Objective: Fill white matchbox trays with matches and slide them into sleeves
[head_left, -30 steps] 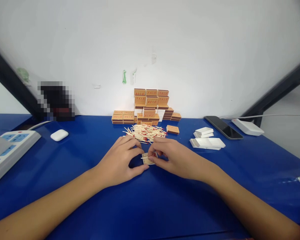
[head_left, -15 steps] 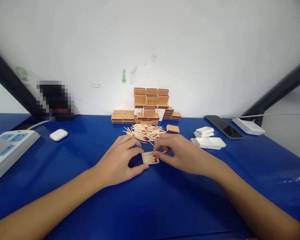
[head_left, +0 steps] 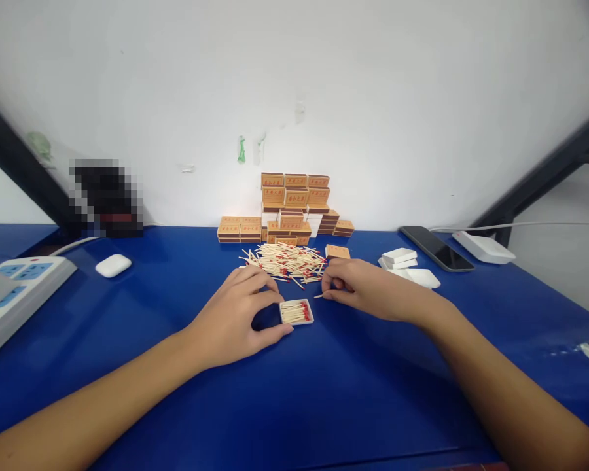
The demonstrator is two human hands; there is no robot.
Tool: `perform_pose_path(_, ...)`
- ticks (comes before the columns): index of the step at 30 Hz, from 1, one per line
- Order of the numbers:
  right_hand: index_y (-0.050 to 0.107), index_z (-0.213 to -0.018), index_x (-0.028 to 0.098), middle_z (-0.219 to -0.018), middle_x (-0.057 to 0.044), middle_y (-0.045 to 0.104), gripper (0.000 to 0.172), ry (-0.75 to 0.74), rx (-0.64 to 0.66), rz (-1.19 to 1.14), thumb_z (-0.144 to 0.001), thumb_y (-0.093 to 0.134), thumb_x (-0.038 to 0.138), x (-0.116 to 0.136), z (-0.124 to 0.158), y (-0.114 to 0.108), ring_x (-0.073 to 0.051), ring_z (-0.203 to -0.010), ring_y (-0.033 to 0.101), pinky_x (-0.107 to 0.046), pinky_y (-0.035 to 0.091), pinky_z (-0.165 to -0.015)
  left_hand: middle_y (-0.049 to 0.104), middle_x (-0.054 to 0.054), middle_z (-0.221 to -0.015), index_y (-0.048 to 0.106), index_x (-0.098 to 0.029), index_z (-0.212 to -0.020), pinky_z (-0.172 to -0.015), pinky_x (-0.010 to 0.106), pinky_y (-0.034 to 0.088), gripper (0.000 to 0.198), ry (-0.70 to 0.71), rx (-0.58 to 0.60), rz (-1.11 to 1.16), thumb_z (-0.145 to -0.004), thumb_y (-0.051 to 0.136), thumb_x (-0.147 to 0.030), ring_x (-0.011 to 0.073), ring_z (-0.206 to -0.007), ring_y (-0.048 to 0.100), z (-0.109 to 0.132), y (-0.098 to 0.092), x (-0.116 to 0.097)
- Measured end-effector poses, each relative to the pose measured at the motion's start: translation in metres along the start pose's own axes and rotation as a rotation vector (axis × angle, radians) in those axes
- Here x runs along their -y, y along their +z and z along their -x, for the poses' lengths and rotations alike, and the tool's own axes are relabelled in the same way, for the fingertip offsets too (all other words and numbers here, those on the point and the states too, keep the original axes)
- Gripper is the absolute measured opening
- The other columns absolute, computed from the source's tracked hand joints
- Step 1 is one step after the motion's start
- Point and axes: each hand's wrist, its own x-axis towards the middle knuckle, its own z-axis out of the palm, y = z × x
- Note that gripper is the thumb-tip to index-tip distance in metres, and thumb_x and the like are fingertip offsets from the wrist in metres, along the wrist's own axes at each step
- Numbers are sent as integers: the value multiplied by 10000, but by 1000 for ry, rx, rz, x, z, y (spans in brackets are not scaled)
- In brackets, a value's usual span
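A small white tray (head_left: 296,313) of matches, red heads to the right, lies on the blue table. My left hand (head_left: 248,311) has its thumb and index finger around the tray's left end, holding it. Right of the tray, my right hand (head_left: 348,284) is closed in a pinch on a single match (head_left: 319,296), whose end sticks out to the left. Just behind both hands is a loose pile of matches (head_left: 285,260). One orange matchbox (head_left: 338,252) sits behind my right hand.
Stacked matchboxes (head_left: 294,196) stand against the wall. White trays (head_left: 400,256), a phone (head_left: 436,248) and a white box (head_left: 483,247) lie at the right. A power strip (head_left: 27,288) and a white earbud case (head_left: 113,265) are at the left.
My right hand has moved from the tray to the right and slightly back, uncovering the tray's right end. A match now shows in its fingertips. My left hand has stayed at the tray.
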Motion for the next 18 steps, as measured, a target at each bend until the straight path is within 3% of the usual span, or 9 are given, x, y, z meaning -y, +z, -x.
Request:
perform_pose_path(5, 637, -908, 222, -862, -20, 649, 152, -45, -80, -72, -1024, 565, 289, 26, 2, 0, -170, -762, 548, -306, 396, -673, 705, 63, -1092, 756, -220, -1061, -968, 446, 462, 243, 2, -22, -3, -914, 774, -413, 256, -1076, 616, -1, -1, -2)
perform_pose_path(10, 621, -898, 202, -923, -20, 650, 94, -92, -94, -66, -984, 599, 175, 55, 0, 13, -149, -778, 546, -288, 384, -685, 704, 60, -1069, 760, -211, -1015, -931, 434, 462, 236, -16, -9, -19, -914, 772, -424, 257, -1064, 614, -1, 0, -1)
perform_pose_path(13, 635, -886, 199, -881, -13, 641, 102, -87, -108, -58, -974, 603, 157, 55, -2, 16, -147, -758, 547, -284, 375, -679, 705, 55, -1074, 763, -215, -1017, -939, 432, 461, 236, -23, -2, -15, -905, 783, -421, 255, -1069, 614, -1, 0, 0)
perform_pose_path(18, 652, -871, 197, -816, -14, 621, 132, -31, -303, 14, -987, 590, 194, 39, -3, 4, -161, -739, 537, -294, 358, -670, 710, 59, -1094, 760, -217, -1059, -959, 434, 460, 247, 4, -28, -17, -930, 755, -427, 251, -1085, 617, -2, -1, 2)
